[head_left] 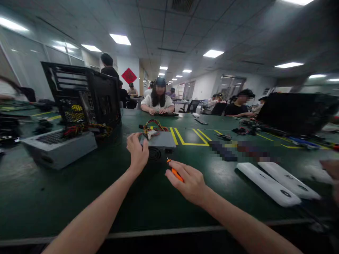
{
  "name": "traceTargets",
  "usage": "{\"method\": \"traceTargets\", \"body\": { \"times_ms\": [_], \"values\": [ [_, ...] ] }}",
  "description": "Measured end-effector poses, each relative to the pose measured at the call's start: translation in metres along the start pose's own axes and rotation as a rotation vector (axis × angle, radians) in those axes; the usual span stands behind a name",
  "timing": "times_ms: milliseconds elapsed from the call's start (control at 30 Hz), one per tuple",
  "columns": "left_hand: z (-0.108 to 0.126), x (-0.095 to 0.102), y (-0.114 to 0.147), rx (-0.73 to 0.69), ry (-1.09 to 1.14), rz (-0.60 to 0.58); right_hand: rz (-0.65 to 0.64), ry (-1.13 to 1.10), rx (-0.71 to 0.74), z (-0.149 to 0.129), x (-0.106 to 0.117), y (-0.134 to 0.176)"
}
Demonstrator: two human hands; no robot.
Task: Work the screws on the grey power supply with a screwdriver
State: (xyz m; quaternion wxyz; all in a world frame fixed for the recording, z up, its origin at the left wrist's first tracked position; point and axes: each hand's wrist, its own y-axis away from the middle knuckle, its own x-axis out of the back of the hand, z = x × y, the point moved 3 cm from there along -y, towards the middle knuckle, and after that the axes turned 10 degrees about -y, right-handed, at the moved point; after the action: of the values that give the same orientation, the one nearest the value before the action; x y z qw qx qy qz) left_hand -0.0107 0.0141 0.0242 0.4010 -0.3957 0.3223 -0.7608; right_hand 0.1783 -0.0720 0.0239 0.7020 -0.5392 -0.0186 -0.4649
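A grey power supply unit (161, 140) lies on the green table ahead of me, its round fan grille and a socket on the side facing me. Several coloured cables (156, 126) with a white plug are bunched on and behind it. My left hand (137, 151) is at its left end, thumb and fingers apart and curved; whether it presses on the casing I cannot tell. In front of the unit's right part, my right hand (186, 180) grips an orange screwdriver (177, 174). Its thin tip points up toward the socket side, seemingly short of the casing.
On the left stand a second power supply unit (60, 150) and an open black computer case (92, 93). Two white devices (270, 185) and a dark pixelated item (223, 151) lie on the right. Yellow tape (190, 144) marks the table (148, 208). A person (158, 100) sits opposite.
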Motion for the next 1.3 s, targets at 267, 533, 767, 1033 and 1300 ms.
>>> {"method": "traceTargets", "body": {
  "times_ms": [267, 533, 767, 1033, 1300],
  "values": [
    [0.028, -0.009, 0.013, -0.532, -0.052, -0.374, -0.071, -0.027, 0.034, -0.007, 0.000, -0.008],
    [0.028, -0.014, 0.014, -0.500, -0.148, -0.410, -0.071, -0.038, -0.023, 0.000, 0.000, -0.005],
    [0.030, -0.013, 0.014, -0.483, -0.145, -0.425, -0.079, -0.044, 0.010, 0.000, 0.002, -0.007],
    [0.032, -0.012, 0.015, -0.473, -0.157, -0.436, -0.047, -0.078, -0.029, 0.001, 0.002, -0.005],
    [0.028, -0.012, 0.014, -0.480, -0.087, -0.424, -0.065, -0.060, -0.001, 0.000, 0.002, -0.005]
  ]
}}
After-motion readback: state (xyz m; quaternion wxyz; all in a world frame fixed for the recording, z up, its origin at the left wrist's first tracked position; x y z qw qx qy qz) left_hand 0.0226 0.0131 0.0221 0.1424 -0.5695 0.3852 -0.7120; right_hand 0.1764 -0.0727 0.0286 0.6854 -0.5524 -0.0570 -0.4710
